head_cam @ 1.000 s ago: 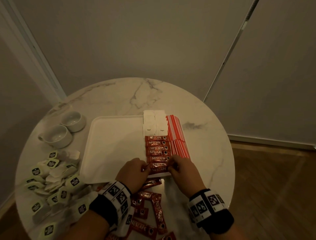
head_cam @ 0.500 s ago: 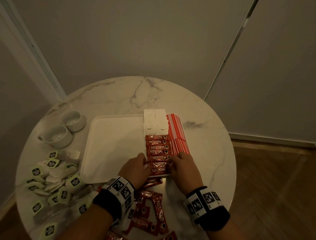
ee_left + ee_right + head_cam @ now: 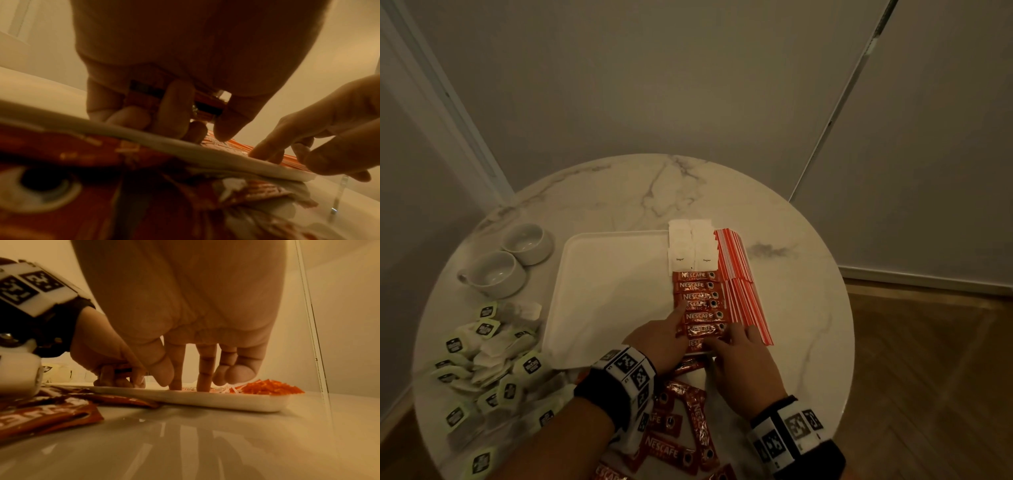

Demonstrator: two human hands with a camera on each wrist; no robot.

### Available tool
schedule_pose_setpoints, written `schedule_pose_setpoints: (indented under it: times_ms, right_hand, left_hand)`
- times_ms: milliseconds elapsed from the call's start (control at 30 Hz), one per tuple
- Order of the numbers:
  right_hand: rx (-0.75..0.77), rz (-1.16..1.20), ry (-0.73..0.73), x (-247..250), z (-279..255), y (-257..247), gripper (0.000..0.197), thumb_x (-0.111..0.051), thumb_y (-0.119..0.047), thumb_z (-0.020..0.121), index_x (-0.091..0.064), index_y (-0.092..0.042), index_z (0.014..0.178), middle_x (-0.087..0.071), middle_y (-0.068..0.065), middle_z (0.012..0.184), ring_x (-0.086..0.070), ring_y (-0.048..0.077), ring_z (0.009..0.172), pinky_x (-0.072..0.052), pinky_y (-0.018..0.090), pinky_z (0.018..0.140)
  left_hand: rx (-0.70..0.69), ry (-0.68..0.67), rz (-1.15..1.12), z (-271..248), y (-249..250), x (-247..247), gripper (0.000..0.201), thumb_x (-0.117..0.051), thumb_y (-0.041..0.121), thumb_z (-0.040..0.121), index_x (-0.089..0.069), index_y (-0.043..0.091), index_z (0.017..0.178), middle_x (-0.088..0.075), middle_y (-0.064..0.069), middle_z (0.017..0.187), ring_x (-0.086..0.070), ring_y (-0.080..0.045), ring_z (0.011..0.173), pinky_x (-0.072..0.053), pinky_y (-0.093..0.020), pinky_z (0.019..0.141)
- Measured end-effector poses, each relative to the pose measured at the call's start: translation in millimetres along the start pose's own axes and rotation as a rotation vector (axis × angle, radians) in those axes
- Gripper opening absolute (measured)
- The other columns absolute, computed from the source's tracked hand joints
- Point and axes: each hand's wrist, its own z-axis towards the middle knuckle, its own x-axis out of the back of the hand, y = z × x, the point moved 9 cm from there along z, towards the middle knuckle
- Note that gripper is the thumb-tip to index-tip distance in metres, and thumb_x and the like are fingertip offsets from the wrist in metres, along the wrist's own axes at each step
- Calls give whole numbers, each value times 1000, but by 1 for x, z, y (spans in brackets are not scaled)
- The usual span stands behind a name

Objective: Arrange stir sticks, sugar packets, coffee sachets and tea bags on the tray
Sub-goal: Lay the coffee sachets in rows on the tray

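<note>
While both hands work the tray (image 3: pixel 602 274), left hand (image 3: pixel 659 342) holding coffee sachets (image 3: pixel 144 97) in curled fingers, right hand (image 3: pixel 743 363) fingers (image 3: pixel 176 369) straight, pressing the sachet row (image 3: pixel 700 301), stir sticks (image 3: pixel 739 284) just beyond.

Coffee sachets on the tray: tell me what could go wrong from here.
1. The coffee sachets overlap in a loose column; the left hand and right hand press on them with fingertips, so a nudge could skew the row.
2. The stir sticks lie along the right edge of the tray, and a sideways push may tip them off.
3. Loose sachets beneath the wrists could get swept away.
</note>
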Motion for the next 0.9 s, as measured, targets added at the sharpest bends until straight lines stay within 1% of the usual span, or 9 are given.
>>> schedule_pose_setpoints:
  times_ms: [267,367,433,500,533,600,667,800,900]
  right_hand:
    - [8,50,2,10,-4,0,35,-41,-45,98,-52,-37,130,-48,-8,124,-39,13,113,-37,25,94]
    - [32,134,-28,18,-13,-3,30,-43,-39,97,-55,-34,124,-49,-12,120,-42,9,110,-37,19,90]
    - [35,166,-93,19,-24,-5,26,-47,-42,95,-57,-33,118,-52,-14,115,-48,5,104,-41,18,85]
    - [42,146,-206,12,-40,-7,30,-52,-50,90,-55,-33,115,-53,-13,111,-50,4,98,-45,20,84]
    - [57,120,-270,7,-50,-8,37,-55,-55,86,-54,-34,115,-52,-12,111,-48,5,98,-46,22,85]
    - [98,77,-391,-5,-69,-9,53,-62,-63,76,-49,-35,119,-46,-13,117,-42,7,102,-46,26,87]
    - [149,48,-467,-13,-87,-13,65,-65,-67,71,-42,-36,124,-39,-13,123,-36,8,107,-44,28,91]
    - [230,-5,-459,-23,-105,-29,70,-61,-57,80,-30,-33,138,-30,-7,136,-33,13,118,-40,31,99]
    - [258,-33,-431,-36,-103,-39,71,-57,-60,82,-27,-33,141,-28,-4,139,-31,16,122,-41,32,99]
  left_hand:
    - [-21,50,18,-9,8,10,64,-36,41,98,3,41,149,-59,-4,128,-60,-15,96,-48,-27,85]
    - [-42,173,-53,-28,10,34,52,-40,35,97,-26,35,147,-58,-1,130,-59,-16,105,-46,-26,86]
    - [-65,246,-103,-44,6,48,34,-48,29,92,-51,31,127,-66,2,109,-60,-14,92,-46,-27,78]
    - [-129,266,-97,-60,3,52,12,-54,26,87,-59,28,98,-59,6,78,-54,-11,70,-46,-29,67]
    - [-169,259,-55,-69,2,51,6,-56,27,85,-58,27,91,-55,7,73,-51,-10,66,-44,-29,65]
    - [-243,218,81,-81,0,38,9,-56,31,84,-57,26,91,-55,8,81,-53,-11,74,-45,-28,68]
    - [-253,174,232,-89,-10,17,22,-55,36,82,-55,28,103,-55,9,100,-56,-13,90,-47,-28,77]
    - [-138,146,517,-94,-38,-15,54,-53,40,78,-41,30,130,-46,6,126,-51,-19,113,-44,-35,94]
    - [-111,168,552,-94,-41,-21,56,-52,40,80,-38,27,132,-44,3,129,-49,-21,116,-40,-39,97]
